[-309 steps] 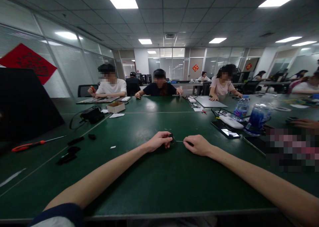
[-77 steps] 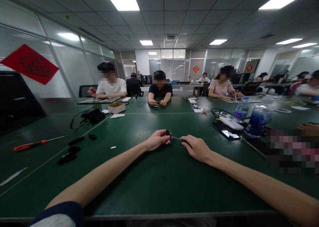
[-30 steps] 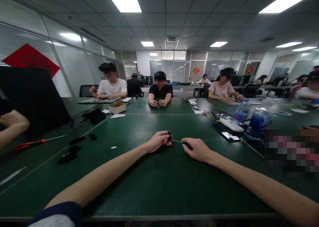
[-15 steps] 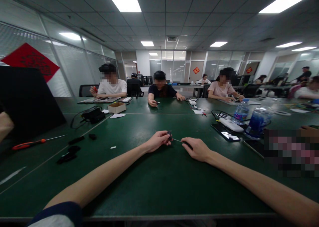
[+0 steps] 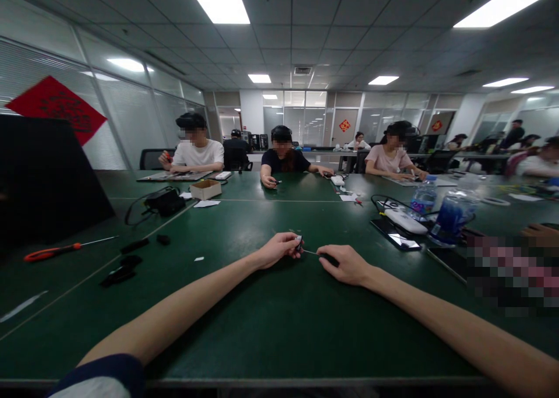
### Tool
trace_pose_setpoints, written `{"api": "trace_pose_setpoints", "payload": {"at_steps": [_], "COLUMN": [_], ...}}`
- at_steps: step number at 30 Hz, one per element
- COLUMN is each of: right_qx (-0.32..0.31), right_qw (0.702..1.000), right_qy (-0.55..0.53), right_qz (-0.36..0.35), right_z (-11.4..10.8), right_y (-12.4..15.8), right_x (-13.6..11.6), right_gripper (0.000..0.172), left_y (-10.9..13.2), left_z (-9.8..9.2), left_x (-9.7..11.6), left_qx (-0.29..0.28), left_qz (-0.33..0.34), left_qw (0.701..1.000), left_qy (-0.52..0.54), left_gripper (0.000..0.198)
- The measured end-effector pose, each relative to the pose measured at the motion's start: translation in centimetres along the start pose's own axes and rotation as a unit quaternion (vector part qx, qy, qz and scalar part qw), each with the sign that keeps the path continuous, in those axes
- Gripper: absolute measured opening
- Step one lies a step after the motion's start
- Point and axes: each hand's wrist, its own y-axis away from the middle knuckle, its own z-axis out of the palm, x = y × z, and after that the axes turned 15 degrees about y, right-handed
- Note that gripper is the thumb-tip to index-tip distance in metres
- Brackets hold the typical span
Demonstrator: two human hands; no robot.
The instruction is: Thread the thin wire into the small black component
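Note:
My left hand [image 5: 279, 250] pinches a small dark piece [image 5: 300, 245] between thumb and fingers. A pale patch shows on that piece, but its exact kind is too small to make out. My right hand [image 5: 343, 264] is closed around a tool with a thin metal shaft [image 5: 311, 252], which looks like a small screwdriver; its handle is mostly hidden in my palm. The shaft points left, and its tip is at or close to the dark piece. Both hands are low over the green table [image 5: 262, 322].
An orange-handled screwdriver [image 5: 52, 253] and black scraps [image 5: 120, 274] lie left, below a dark panel [image 5: 48, 176]. A cardboard box [image 5: 206, 189] stands farther back. Right are a phone [image 5: 395, 235], a white device [image 5: 406, 221] and bottles [image 5: 452, 217]. Several people sit across the table.
The dark piece in my left hand has turned a little, showing a pale patch now. Both hands stay almost in place. A forearm at the far left edge has gone from view.

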Motion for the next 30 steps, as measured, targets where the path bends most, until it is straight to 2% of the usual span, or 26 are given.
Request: {"api": "trace_pose_setpoints", "payload": {"at_steps": [22, 30], "right_qx": [-0.024, -0.024], "right_qw": [0.999, 0.998], "right_qy": [0.042, 0.050], "right_qz": [0.009, 0.012], "right_z": [0.08, 0.18], "right_y": [-0.05, 0.12], "right_x": [-0.11, 0.01], "right_gripper": [0.026, 0.026], "left_y": [-0.28, -0.21], "left_z": [-0.60, -0.28], "left_x": [-0.51, -0.28], "left_qx": [-0.012, -0.012], "left_qz": [0.001, 0.007], "left_qw": [1.000, 1.000], "left_qy": [-0.023, -0.011], "left_gripper": [0.029, 0.032]}}
